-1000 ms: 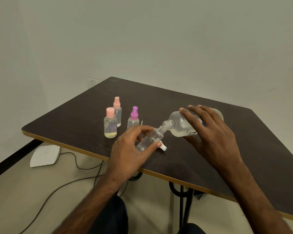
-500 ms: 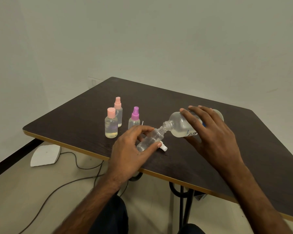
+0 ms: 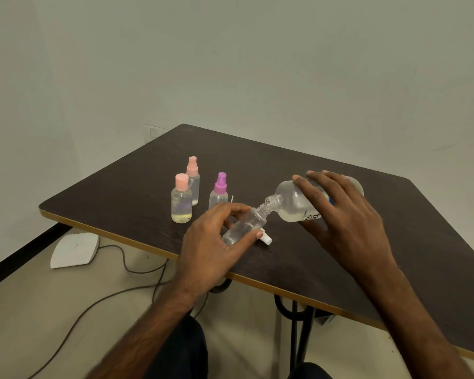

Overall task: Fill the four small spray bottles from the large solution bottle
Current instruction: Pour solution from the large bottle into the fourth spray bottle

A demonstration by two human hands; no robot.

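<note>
Far left of the uncapped spray bottle [image 3: 245, 224], down on the floor, lies a flat white object [image 3: 74, 250] with a cable [image 3: 126, 265]. Left of that bottle, on the dark table [image 3: 394, 242], stand a pink-capped bottle [image 3: 181, 203] and a pink-nozzled bottle [image 3: 193, 181], then, nearer, a purple-nozzled bottle [image 3: 219, 194]. The left hand [image 3: 211, 242] pinches the uncapped bottle between thumb and fingers, tilted, mouth up and rightward. A white spray cap [image 3: 266, 239] lies just right of its base. At its mouth meets the neck of the large solution bottle [image 3: 293, 203], tipped over, with the right hand [image 3: 342, 214] curled round it from above.

Tipped large bottle [image 3: 290, 205] meets tilted uncapped small bottle [image 3: 246, 223] mouth-to-mouth.
</note>
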